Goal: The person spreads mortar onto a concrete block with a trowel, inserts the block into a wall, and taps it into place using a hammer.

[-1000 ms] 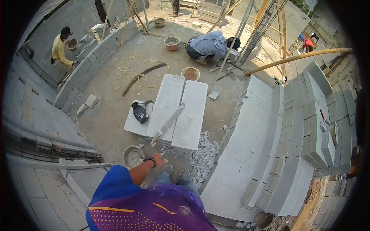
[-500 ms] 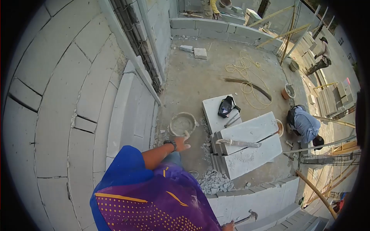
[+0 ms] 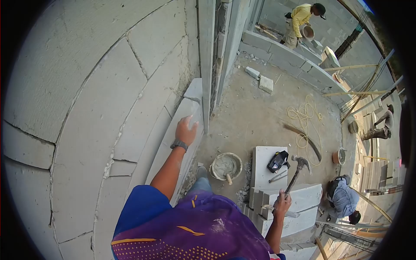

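My left hand [image 3: 186, 131] lies with its fingers outstretched on the pale block ledge [image 3: 177, 119] along the left wall. A dark watch [image 3: 179, 144] is on that wrist. My right hand [image 3: 282, 203] is wrapped round the handle of a claw hammer [image 3: 296, 174], raised head up in front of the stacked blocks [image 3: 307, 197]. Between my two arms, a bucket [image 3: 212, 170] of wet grey mortar stands on the floor, a tool handle jutting over its near rim. Partly behind my right hand, a pale tubular object [image 3: 292, 214] rests on the blocks.
A black bag [image 3: 278, 161] lies on a block. Yellow cord [image 3: 303, 115] and a curved dark strip [image 3: 314, 147] are on the floor. A metal post [image 3: 207, 65] rises by the ledge. One co-worker [image 3: 344, 197] bends at right; another [image 3: 300, 21] holds a bucket beyond the low wall.
My left hand has gone from near the mortar bucket to the block ledge. The hammer in my right hand has come up from the bottom edge. The view has turned left.
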Motion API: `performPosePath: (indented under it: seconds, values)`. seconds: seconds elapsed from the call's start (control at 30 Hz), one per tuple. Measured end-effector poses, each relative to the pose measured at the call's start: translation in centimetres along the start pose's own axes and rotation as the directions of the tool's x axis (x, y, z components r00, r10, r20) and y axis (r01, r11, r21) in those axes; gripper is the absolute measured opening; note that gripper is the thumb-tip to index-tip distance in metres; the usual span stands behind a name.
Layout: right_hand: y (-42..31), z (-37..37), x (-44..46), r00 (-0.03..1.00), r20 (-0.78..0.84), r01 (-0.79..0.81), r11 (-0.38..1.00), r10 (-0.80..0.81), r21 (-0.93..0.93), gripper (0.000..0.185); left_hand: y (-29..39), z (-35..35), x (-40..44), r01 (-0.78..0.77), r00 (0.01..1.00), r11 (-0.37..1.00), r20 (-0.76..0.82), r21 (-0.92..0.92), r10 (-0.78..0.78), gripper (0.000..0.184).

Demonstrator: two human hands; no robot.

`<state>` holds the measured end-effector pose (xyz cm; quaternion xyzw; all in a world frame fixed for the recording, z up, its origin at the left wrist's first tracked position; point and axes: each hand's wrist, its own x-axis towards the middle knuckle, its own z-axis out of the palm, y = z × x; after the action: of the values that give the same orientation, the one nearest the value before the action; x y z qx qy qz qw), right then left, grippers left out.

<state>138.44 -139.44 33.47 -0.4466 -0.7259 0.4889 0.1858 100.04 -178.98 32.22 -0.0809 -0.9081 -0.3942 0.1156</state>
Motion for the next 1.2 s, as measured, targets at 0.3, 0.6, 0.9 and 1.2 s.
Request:
performPosePath:
  seconds: [0.3, 0.6, 0.9, 1.2]
  values:
    - [-10.0, 13.9, 6.9, 0.902, 0.412, 0.232, 0.949, -0.127, -0.214, 0.044, -3.0, 5.1, 12.3, 0.005, 1.0, 0.943, -0.021, 0.332, 0.002, 0.056]
    - [-11.3, 17.1, 18.6, 0.74, 0.671, 0.382, 0.848, -0.043, -0.367, 0.047, -4.1, 9.1, 14.0, 0.297, 0.942, 0.757, -0.047, 0.582, -0.333, 0.075]
    - [-5.5, 27.5, 32.2, 0.505, 0.861, 0.323, 0.91, 0.068, -0.261, 0.053, -5.7, 10.1, 14.3, 0.305, 0.948, 0.787, -0.089, 0.536, -0.307, 0.091]
    - [-12.0, 45.1, 26.5, 0.13, 0.803, -0.551, 0.716, 0.581, -0.428, 0.045, -6.2, 10.0, 14.1, 0.229, 0.968, 0.803, -0.041, 0.55, -0.248, 0.089]
